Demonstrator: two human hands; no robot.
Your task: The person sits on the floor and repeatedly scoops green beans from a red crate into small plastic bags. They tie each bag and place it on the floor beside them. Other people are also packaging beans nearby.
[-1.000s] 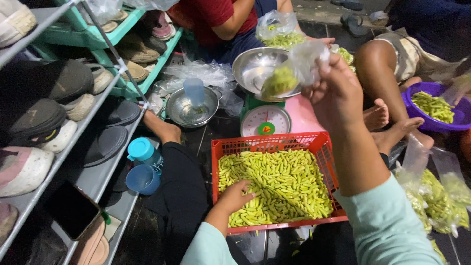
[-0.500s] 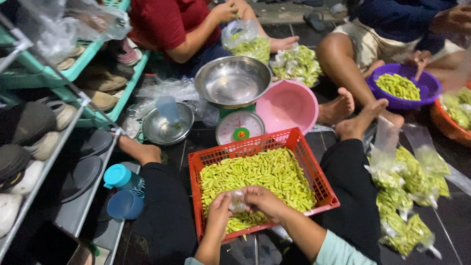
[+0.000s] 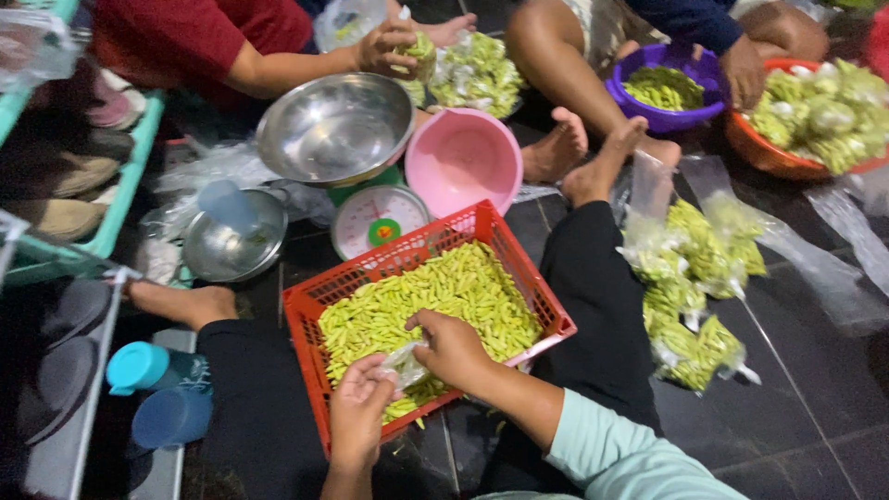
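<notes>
While the head camera looked down, the left hand [image 3: 359, 414] and the right hand [image 3: 451, 349] both pinched a small clear plastic bag [image 3: 404, 362] over the near edge of the red crate [image 3: 308, 310] of green chillies [image 3: 435, 296]. Just beyond the crate stood a kitchen scale [image 3: 375, 219] and a pink bowl [image 3: 463, 159].

Red basket [image 3: 315, 306] of green chillies [image 3: 435, 296] on dark floor [image 3: 796, 370]. Left hand [image 3: 359, 412] and right hand [image 3: 454, 347] hold clear plastic bag [image 3: 405, 361] above it. Behind: weighing scale [image 3: 378, 220], steel bowl [image 3: 333, 125], pink bowl [image 3: 463, 157].
</notes>
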